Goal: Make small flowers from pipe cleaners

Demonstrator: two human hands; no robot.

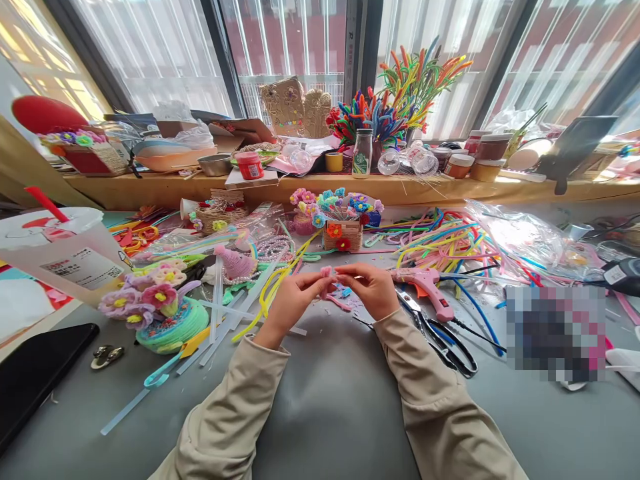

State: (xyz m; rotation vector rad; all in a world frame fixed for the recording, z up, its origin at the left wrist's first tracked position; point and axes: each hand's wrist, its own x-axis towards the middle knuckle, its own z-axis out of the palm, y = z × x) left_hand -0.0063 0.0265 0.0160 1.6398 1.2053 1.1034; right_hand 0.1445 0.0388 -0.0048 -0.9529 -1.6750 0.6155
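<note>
Between my two hands, just above the grey table (330, 413), is a small piece of pink pipe cleaner (327, 273). My left hand (295, 297) pinches it from the left with thumb and fingertips. From the right, the thumb and fingers of my right hand (369, 287) close on its other side; the fingertips of both hands nearly meet. Beyond the hands stands a twine-wrapped basket (343, 237) of pipe-cleaner flowers. A pink glue gun (425, 288) lies right of my right hand, with black-handled scissors (445, 340) beside it.
Clear glue sticks (235, 327) and a green pot of fuzzy flowers (173, 325) are on the left, near a drink cup (60, 247) and a black phone (40, 373). Loose pipe cleaners (450, 240) spread at the back right. A crowded wooden sill (300, 190) runs behind.
</note>
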